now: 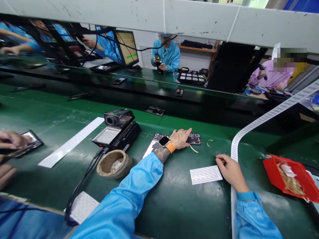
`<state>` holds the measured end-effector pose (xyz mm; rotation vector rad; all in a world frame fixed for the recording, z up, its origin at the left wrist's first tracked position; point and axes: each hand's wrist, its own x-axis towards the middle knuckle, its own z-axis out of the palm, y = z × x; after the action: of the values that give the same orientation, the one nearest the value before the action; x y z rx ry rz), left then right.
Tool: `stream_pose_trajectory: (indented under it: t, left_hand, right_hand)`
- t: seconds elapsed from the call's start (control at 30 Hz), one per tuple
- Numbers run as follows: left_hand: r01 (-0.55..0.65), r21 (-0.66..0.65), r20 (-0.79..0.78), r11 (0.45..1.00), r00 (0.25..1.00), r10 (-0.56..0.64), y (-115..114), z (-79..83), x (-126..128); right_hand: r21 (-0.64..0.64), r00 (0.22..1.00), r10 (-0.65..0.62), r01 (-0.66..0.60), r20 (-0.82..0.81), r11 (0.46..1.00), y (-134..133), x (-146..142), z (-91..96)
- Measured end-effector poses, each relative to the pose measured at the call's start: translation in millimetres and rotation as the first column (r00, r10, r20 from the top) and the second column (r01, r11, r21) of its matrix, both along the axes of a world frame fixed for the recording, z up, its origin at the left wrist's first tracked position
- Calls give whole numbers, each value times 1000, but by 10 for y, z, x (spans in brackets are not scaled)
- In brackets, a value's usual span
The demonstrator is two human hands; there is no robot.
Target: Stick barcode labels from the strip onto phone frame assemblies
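My left hand, with a watch on the wrist, reaches over an opened phone lying on the green table. Its fingers are stretched out over the phone's near part, and no grip shows. A second opened phone lies partly hidden behind my wrist. My right hand rests on the table with curled fingers, at the right end of a white sheet of small labels. Whether anything is between those fingers is hidden. Thin curved strips lie near the phone.
A black device with cables stands left, beside a round pot. A label strip runs down past my right hand to a red bin. A co-worker's hand holds a phone at far left. Other people sit beyond the black ledge.
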<state>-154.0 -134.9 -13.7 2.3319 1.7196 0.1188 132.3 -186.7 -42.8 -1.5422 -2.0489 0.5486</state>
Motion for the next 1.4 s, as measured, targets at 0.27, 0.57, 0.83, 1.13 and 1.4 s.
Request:
stream_pose_trajectory:
  t: [0.27, 0.57, 0.83, 1.13, 1.4]
  left_hand:
    - [-171, 170, 11, 971, 985, 171, -132, 186, 218]
    - [-70, 127, 426, 989, 905, 9, -727, 273, 963]
    - [508, -473, 851, 720, 51, 523, -646, 43, 904]
    - [784, -443, 574, 435, -124, 809, -672, 52, 1002]
    - [687, -499, 555, 529, -216, 803, -675, 86, 983]
  right_hand:
    - [-9, 963, -101, 102, -251, 995, -75, -67, 13]
    - [-80, 668, -48, -18, -742, 997, -282, -477, 48]
    - [-120, 644, -77, -23, -761, 993, -226, -404, 181]
    - [265, 884, -122, 263, -452, 928, -306, -296, 205]
    - [468, 988, -17, 87, -152, 879, -340, -326, 276]
